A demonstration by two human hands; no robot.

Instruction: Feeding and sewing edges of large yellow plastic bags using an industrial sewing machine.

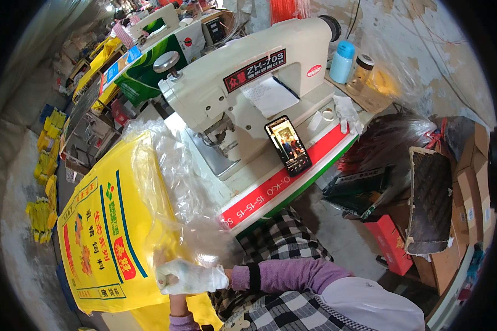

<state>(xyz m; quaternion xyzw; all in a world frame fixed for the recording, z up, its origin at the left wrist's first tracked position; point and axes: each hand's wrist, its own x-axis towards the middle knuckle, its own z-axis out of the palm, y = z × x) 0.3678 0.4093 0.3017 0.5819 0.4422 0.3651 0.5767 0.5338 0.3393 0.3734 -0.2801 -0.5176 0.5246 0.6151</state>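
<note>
Gloved right hand (190, 277) on yellow sack (107, 231)

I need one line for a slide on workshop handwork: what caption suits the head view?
White-gloved right hand grips yellow printed woven sack with clear plastic liner beside cream industrial sewing machine.
</note>
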